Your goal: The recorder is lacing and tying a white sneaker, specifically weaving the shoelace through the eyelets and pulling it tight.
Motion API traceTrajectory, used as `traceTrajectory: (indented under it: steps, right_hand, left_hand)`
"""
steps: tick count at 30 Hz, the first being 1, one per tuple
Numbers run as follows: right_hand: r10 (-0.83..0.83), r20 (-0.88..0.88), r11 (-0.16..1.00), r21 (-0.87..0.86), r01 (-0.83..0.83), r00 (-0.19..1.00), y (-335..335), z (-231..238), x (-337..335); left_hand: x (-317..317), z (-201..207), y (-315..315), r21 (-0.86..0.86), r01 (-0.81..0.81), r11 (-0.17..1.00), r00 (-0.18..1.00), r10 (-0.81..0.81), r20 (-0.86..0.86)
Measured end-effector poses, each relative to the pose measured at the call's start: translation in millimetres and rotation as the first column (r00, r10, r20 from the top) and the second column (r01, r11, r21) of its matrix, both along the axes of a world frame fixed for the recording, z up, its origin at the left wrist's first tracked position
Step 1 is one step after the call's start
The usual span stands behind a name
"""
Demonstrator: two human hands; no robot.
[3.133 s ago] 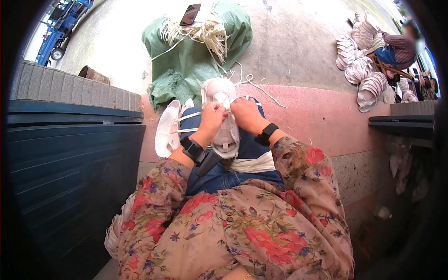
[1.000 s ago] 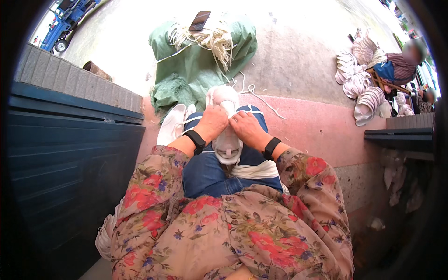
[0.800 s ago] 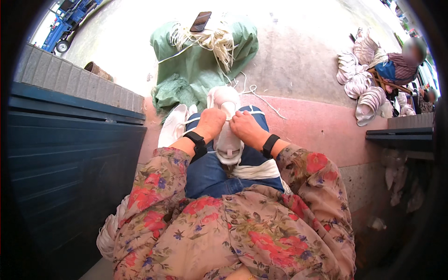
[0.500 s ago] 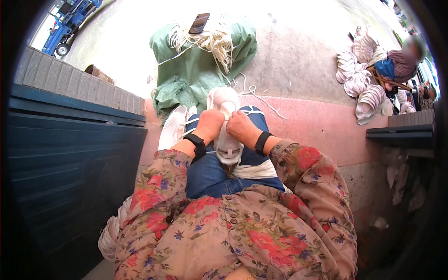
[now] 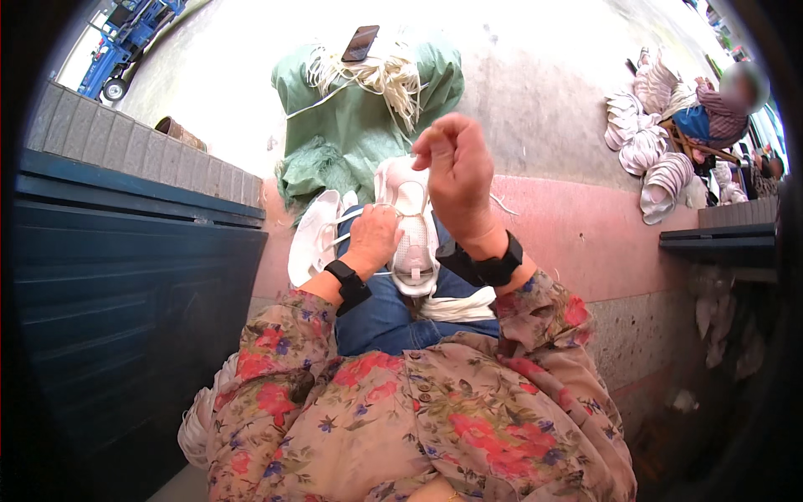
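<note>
A white mesh shoe upper (image 5: 416, 251) lies lengthwise over my lap, its heel end toward me. My left hand (image 5: 374, 238) is closed on its left side, next to the lacing edge. In the air above its right side is my right hand (image 5: 458, 167), fingers curled together; whatever they pinch, if anything, is hidden. A second white shoe upper (image 5: 311, 243) rests by my left thigh, with a white lace (image 5: 345, 219) running across from it. A bunch of white laces (image 5: 460, 306) lies on my right thigh.
Ahead stands a green cloth-covered mound (image 5: 351, 117) bearing loose cream laces (image 5: 389, 84) and a phone (image 5: 360, 43). A dark blue metal panel (image 5: 134, 318) is close on my left. At far right, a seated person (image 5: 723, 117) is beside stacked white uppers (image 5: 665, 184).
My right hand has left the middle of the upper and risen up and to the right. My left hand has shifted slightly down and left, staying at the upper.
</note>
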State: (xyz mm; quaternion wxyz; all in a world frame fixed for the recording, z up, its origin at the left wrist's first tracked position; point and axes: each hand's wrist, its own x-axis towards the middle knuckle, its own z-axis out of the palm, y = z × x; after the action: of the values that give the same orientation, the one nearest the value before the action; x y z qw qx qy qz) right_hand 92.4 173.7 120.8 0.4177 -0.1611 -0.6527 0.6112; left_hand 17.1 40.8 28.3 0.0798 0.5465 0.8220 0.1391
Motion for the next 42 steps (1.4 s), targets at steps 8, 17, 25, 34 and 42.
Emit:
traceTrajectory:
  steps: [8,17,25,34,42]
  right_hand:
    - [0.135,0.846,0.915,0.093,-0.393,0.515,-31.4,-93.4,13.4]
    - [-0.109,0.813,0.839,0.383,-0.385,0.572,-45.0,-132.0,19.5]
    - [-0.181,0.756,0.695,0.551,-0.462,0.629,-46.2,-129.8,18.5]
    - [-0.174,0.756,0.699,0.546,-0.461,0.631,-46.4,-120.1,16.3]
    - [0.224,0.779,0.604,0.36,-0.711,0.585,-22.4,-66.8,104.6]
  left_hand:
    - [-6.1,-6.9,-2.3,-0.096,-0.088,0.991,0.981,0.103,0.167]
    - [-26.8,-16.0,1.2,-0.209,0.024,0.978,0.945,0.046,0.324]
    - [-30.9,-19.0,-5.6,-0.146,0.038,0.989,0.921,0.022,0.389]
    - [-20.1,-22.6,-13.3,-0.095,-0.098,0.991,0.89,0.13,0.438]
    - [31.6,-2.1,-28.3,0.356,0.159,0.921,0.985,-0.173,0.007]
